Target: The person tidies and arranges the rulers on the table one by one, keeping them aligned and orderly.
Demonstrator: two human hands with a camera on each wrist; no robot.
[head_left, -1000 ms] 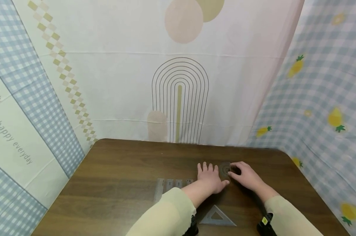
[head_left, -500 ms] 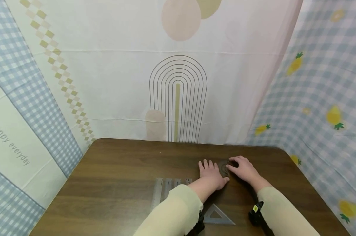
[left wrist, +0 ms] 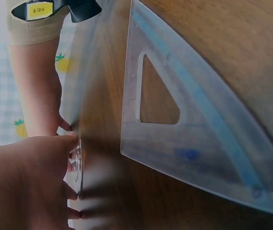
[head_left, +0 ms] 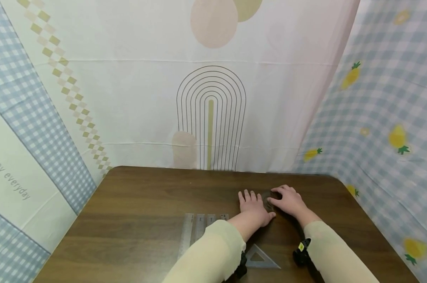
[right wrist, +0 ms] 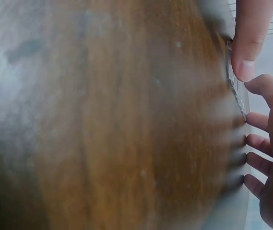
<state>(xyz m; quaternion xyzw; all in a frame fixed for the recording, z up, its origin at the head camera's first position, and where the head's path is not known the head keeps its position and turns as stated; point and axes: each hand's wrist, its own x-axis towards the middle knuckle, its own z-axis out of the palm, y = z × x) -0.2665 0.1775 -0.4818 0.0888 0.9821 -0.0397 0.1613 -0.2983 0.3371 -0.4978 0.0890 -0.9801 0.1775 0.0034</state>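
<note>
A small clear protractor lies flat on the table between the hands; much of it is covered by fingers. My left hand rests flat beside its left edge, fingers spread and thumb pointing right. From the other side, my right hand holds the protractor's right edge with bent thumb and fingers. Both thumbs come close together in the right wrist view, where the protractor shows edge-on. Below the left wrist lies a clear set square, which fills much of the left wrist view as a triangle with a blue stripe.
Several clear rulers lie side by side to the left, partly hidden by the left sleeve. A brown wooden table runs back to a patterned cloth wall. A checked cloth hangs at the right.
The right hand has moved slightly left and away from me, covering more of the protractor. The left hand stays spread beside it, its forearm shifted a little right. The head view has turned slightly.
</note>
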